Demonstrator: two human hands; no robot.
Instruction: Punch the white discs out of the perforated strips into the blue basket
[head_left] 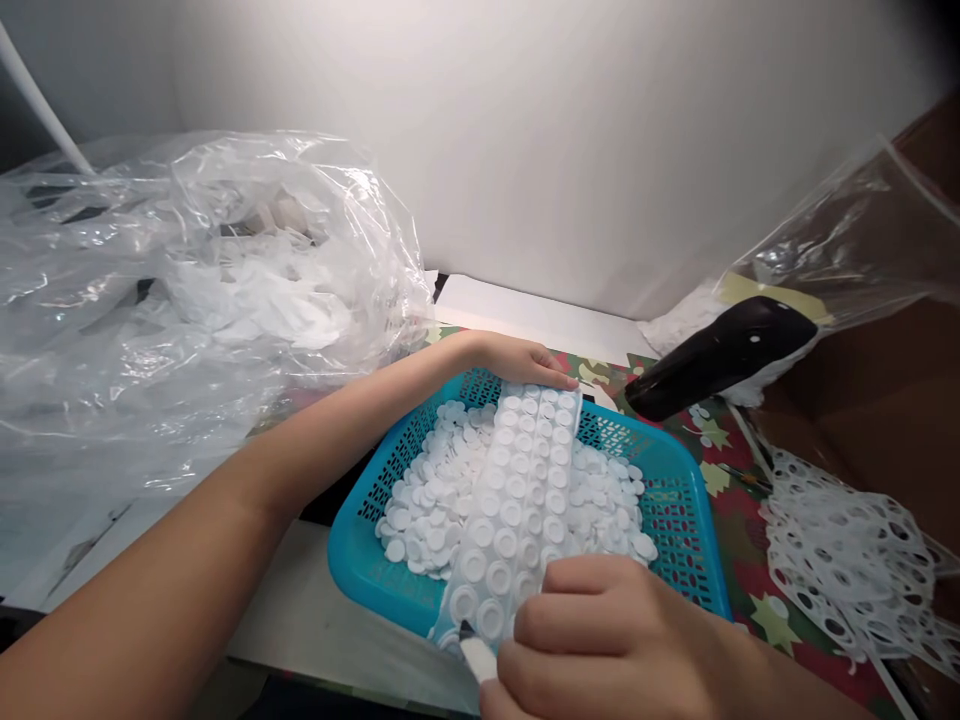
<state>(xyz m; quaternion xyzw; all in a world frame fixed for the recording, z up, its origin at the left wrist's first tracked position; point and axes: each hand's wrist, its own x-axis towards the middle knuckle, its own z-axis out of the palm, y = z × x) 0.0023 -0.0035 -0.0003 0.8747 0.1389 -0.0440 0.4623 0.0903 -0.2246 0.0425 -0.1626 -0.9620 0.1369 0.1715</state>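
A white sheet of raised round pads [512, 480] lies lengthwise over a blue plastic basket [705, 530]. My left hand [521, 358] grips the sheet's far end at the basket's back rim, its fingertips partly hidden behind the edge. Near the sheet's front end, my right hand [592, 640] is closed around a slim white tool with a dark tip [477, 655]; most of the tool is covered by my fingers, so its kind is unclear. Loose white discs [435, 500] fill the basket on both sides beneath the sheet.
A large clear plastic bag [225, 290] of white material bulges at the left. On the right stand a black elongated object [724, 355], a punched-out white web [855, 560] and a cardboard box [892, 390]. A patterned cloth [757, 590] covers the table; behind it rises a pale wall [525, 150].
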